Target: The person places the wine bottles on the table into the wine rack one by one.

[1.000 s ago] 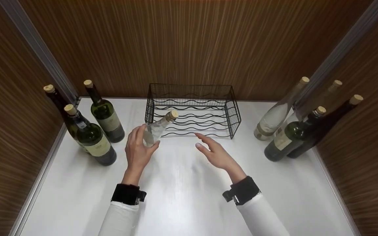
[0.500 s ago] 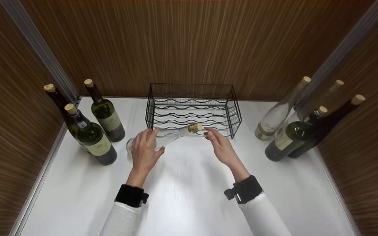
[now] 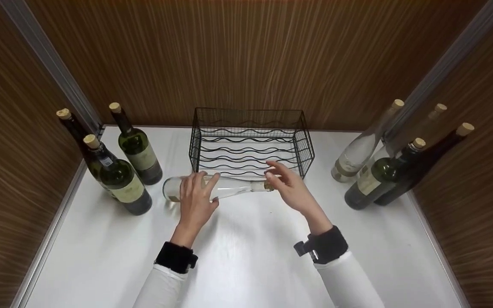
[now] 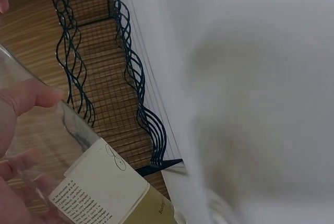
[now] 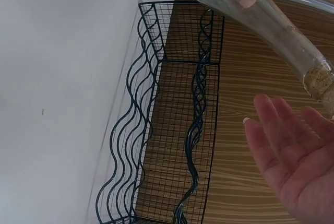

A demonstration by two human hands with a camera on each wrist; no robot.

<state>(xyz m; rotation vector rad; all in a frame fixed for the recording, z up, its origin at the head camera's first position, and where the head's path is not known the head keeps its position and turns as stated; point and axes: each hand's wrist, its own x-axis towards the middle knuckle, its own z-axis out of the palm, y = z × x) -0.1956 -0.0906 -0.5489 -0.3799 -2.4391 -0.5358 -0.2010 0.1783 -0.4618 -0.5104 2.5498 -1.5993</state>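
My left hand (image 3: 197,197) grips a clear glass bottle (image 3: 234,187) around its body. The bottle lies sideways above the white table, in front of the black wire wine rack (image 3: 304,146), its base to the left. A cork (image 5: 318,81) closes its neck, which points right. In the left wrist view a cream label (image 4: 107,182) with small print shows below my thumb. My right hand (image 3: 292,190) is by the corked end, fingers loosely extended; the right wrist view shows its fingers (image 5: 284,130) just short of the cork, with nothing held.
Several corked green and dark wine bottles (image 3: 139,156) stand upright at the left. More bottles, clear (image 3: 353,158) and dark green (image 3: 377,182), stand at the right. Wood-grain panels (image 3: 246,64) close off the back and both sides of the white table (image 3: 238,265).
The bottle in my left hand has turned from tilted with its cork up to nearly level, neck to the right, and come nearer. My right hand has shifted right, beside the cork.
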